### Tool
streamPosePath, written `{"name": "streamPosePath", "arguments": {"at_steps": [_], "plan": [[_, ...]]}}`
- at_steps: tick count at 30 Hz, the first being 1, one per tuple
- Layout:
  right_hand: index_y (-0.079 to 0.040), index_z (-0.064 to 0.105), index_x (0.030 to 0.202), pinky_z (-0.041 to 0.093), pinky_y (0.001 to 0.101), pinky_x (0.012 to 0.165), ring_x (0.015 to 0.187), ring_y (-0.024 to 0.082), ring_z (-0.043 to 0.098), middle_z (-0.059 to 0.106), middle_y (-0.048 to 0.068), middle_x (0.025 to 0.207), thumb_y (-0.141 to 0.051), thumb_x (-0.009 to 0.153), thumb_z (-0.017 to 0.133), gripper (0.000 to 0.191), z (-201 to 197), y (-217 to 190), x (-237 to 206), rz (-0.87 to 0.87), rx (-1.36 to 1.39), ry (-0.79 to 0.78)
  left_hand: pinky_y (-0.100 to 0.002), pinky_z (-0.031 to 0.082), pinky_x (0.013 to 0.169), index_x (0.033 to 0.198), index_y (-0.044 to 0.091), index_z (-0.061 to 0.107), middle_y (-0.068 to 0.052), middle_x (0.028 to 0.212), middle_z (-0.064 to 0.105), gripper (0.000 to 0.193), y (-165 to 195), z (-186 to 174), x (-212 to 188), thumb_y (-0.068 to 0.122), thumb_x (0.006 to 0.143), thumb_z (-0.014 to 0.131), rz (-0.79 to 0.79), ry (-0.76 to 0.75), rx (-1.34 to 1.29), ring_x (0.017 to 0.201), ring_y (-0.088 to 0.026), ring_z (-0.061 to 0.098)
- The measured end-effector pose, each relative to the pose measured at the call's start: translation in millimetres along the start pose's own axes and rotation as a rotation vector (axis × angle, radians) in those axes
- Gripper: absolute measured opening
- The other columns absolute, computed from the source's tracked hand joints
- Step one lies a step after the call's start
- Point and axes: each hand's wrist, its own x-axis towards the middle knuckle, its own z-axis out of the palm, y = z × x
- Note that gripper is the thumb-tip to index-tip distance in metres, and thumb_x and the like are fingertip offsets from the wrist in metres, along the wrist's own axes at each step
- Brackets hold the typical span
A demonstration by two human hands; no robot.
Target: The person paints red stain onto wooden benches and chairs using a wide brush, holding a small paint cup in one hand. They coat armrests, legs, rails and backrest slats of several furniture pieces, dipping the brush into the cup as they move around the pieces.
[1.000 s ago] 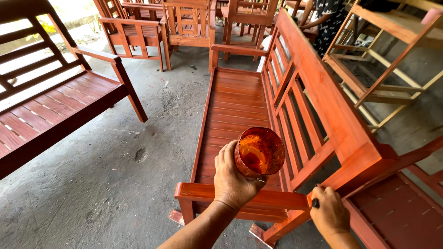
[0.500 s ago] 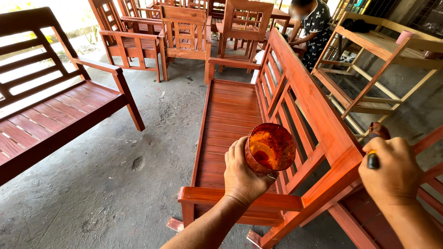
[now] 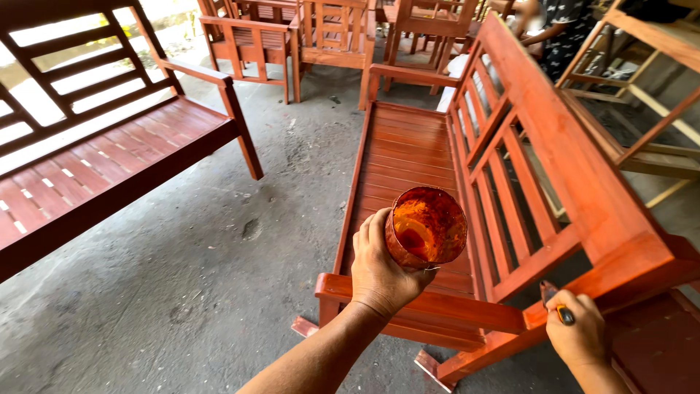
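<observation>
Small round tin [image 3: 426, 228], open, tilted toward camera, inside coated in orange-red stain, held above near end of bench seat. Dark-handled brush [image 3: 555, 303] against bench's near back-corner post.

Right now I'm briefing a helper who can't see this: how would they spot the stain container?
Find the long orange-red slatted wooden bench running up the middle. Above its near armrest, the left hand holds a small round stain-coated cup. It alone is round, open-topped and wet orange inside.
</observation>
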Motion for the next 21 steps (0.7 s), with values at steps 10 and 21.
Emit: {"name": "streamPosePath", "arguments": {"at_steps": [10, 21], "plan": [[-0.024, 0.067, 0.09, 0.055, 0.0509, 0.078, 0.094, 0.041, 0.066, 0.063, 0.014, 0.097, -0.017, 0.086, 0.072, 0.009, 83, -81, -47, 0.164, 0.084, -0.125, -0.048, 0.046, 0.106, 0.141, 0.011, 0.037, -0.014, 0.138, 0.049, 0.111, -57, -39, 18, 0.036, 0.052, 0.1, 0.078, 0.18, 0.075, 0.129, -0.038, 0.047], [-0.017, 0.066, 0.084, 0.055, 0.0454, 0.072, 0.085, 0.034, 0.068, 0.065, 0.008, 0.088, -0.005, 0.077, 0.072, 0.014, 134, -330, -103, -0.138, 0.575, -0.29, -0.049, 0.047, 0.104, 0.14, 0.01, 0.042, -0.015, 0.136, 0.051, 0.103, -100, -96, 29, 0.035, 0.056, 0.097, 0.004, 0.292, 0.093, 0.127, -0.039, 0.049]]}}
